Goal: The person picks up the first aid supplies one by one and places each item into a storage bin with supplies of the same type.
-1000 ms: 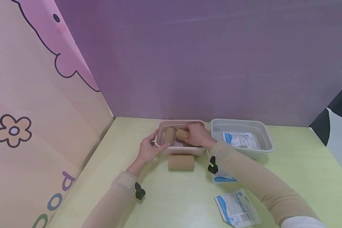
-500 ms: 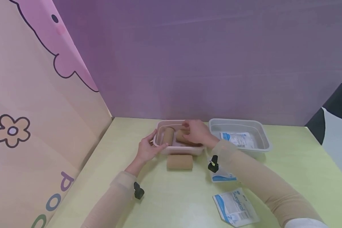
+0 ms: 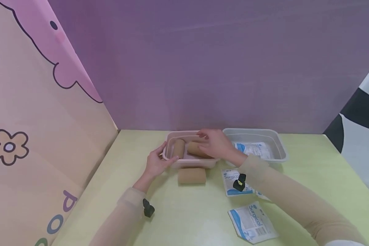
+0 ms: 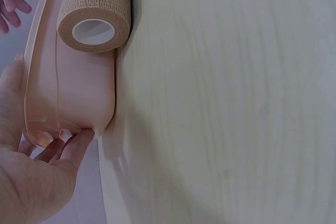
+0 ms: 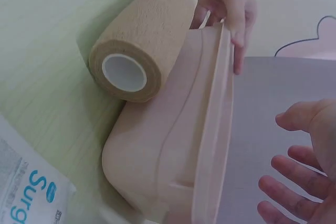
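Note:
My left hand (image 3: 156, 164) grips the left end of a pink plastic tray (image 3: 193, 164), thumb on the near rim and fingers round the outside corner, as the left wrist view shows. Two tan cohesive bandage rolls lie inside: one roll (image 3: 179, 149) at the left, another roll (image 3: 195, 149) lying crosswise beside it. Over the tray's right part hovers my right hand (image 3: 218, 143); the right wrist view shows its fingers (image 5: 296, 174) spread with nothing between them. A third bandage roll (image 3: 192, 176) rests on the table against the tray's front wall, its white core facing the right wrist camera.
A white tray (image 3: 282, 150) holding a blue-and-white packet (image 3: 256, 150) stands right of the pink one. More surgical packets lie in front: one packet (image 3: 230, 176) partly under the right wrist, another packet (image 3: 253, 222) nearer. A purple backdrop (image 3: 203, 68) rises behind the table.
My right hand has let go of the second bandage roll inside the pink tray and lifted slightly rightward. The left hand keeps its hold on the tray. The head view has shifted a little.

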